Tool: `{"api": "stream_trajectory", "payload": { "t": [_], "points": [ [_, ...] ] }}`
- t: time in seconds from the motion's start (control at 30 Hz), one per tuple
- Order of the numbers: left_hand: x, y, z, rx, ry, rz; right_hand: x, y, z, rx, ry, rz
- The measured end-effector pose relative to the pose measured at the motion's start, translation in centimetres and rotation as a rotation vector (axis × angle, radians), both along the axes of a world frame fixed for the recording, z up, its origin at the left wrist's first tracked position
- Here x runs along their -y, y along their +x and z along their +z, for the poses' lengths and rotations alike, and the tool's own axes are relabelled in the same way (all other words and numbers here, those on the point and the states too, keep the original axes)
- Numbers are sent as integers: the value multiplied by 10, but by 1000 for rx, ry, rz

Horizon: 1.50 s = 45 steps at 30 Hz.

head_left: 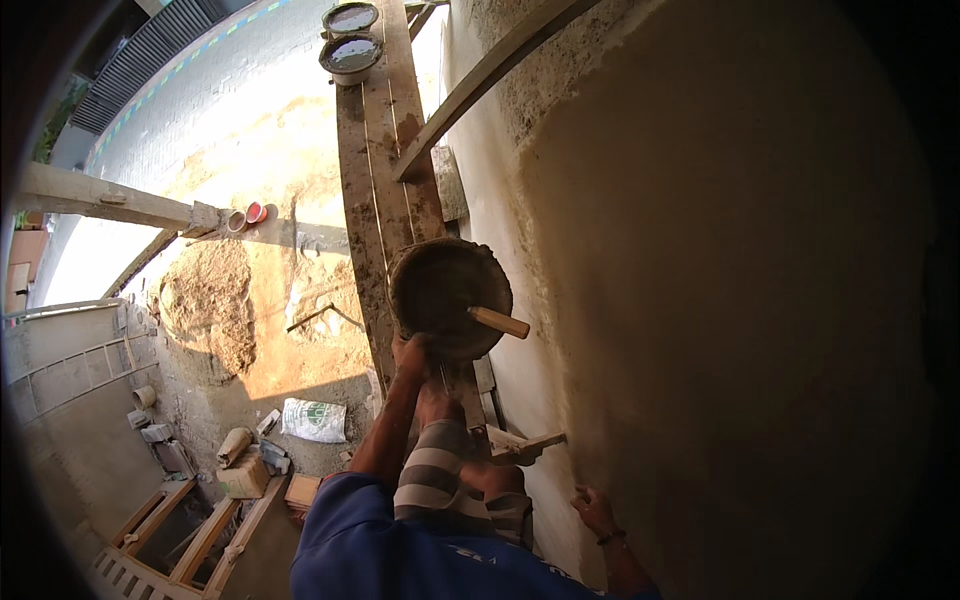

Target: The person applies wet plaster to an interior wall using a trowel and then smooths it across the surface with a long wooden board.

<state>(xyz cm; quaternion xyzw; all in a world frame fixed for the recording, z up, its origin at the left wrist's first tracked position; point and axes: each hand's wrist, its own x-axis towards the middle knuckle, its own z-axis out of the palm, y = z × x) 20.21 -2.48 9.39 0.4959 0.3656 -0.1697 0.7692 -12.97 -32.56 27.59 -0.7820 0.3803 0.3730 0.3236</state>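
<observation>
My left hand (412, 352) has its fingers closed on the near rim of a round, mortar-crusted tub (407, 258). Inside the tub lies a dark wet mix, and a tool with a wooden handle (503, 322) rests in it, the handle sticking out over the right side. What the tool's other end looks like is hidden. My right hand (597, 510), a band at its wrist, hangs low beside the plastered wall (720, 300). It holds nothing I can see, and its fingers are loosely apart. Beneath the tub run narrow wooden planks (385, 205).
Two more tubs (352, 58) stand at the planks' far end. A slanting beam (480, 95) crosses from planks to wall. Short wood pieces (525, 448) sit right of my knees. Down on the left are a sand heap (207, 305), a white sack (314, 420) and wooden frames (205, 540).
</observation>
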Motion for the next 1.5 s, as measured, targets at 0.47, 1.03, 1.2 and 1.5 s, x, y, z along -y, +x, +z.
{"api": "stream_trajectory", "payload": {
  "t": [0.47, 1.03, 1.2, 1.5],
  "points": [
    [-19, 111, -302, -92, -83, 430, 20, 70, -127, -27, -19, 180],
    [-53, 67, -385, -135, 422, 266, -32, 801, -88, 1061, 236, -278],
    [-58, 63, -384, -119, 247, 284, -34, 869, -106, 1089, 418, -444],
    [-63, 73, -269, -290, 660, 124, -58, 778, -116, 1214, 531, -652]
  ]
}}
